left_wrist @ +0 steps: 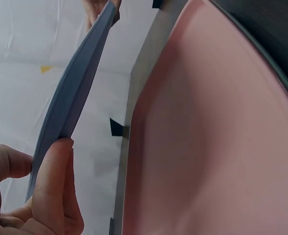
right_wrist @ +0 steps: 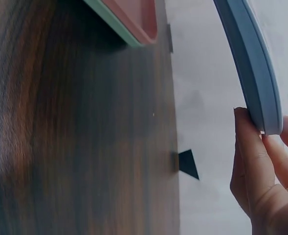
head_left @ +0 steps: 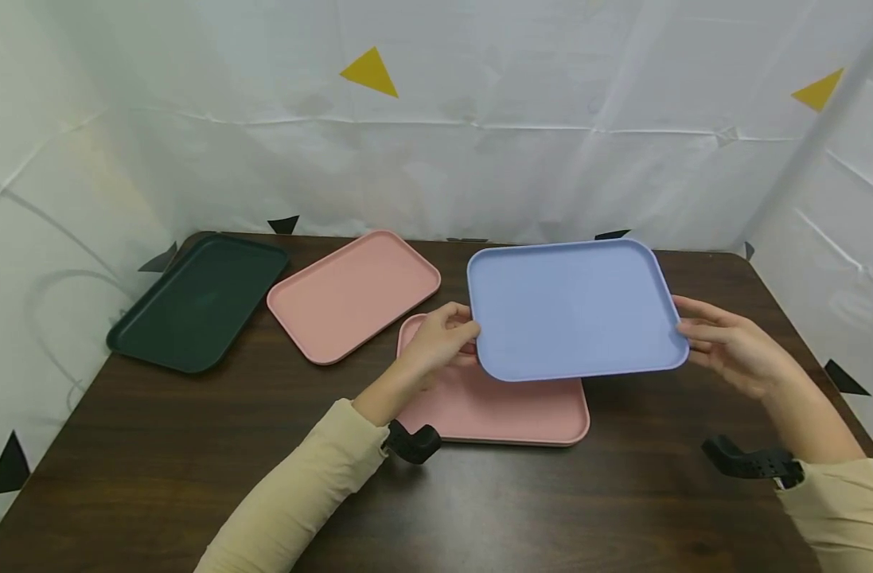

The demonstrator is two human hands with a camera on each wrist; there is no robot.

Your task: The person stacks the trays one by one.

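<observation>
Gripping a blue tray (head_left: 575, 310) by its two short edges, both hands hold it lifted above the dark wooden worktop (head_left: 192, 461). The left hand (head_left: 439, 338) pinches the tray's left edge, thumb on top and fingers (left_wrist: 53, 181) curled beneath the rim. The right hand (head_left: 730, 346) clasps the right edge, its fingers (right_wrist: 249, 156) pressed against the rim's underside. The tray hangs roughly level, tipped slightly toward the person, and overlaps a pink tray (head_left: 500, 406) lying flat on the worktop directly below it. A second pink tray (head_left: 353, 294) rests just behind and to the left of that one, set at an angle. A dark green tray (head_left: 196, 302) lies near the worktop's far left corner, close beside the second pink tray.
</observation>
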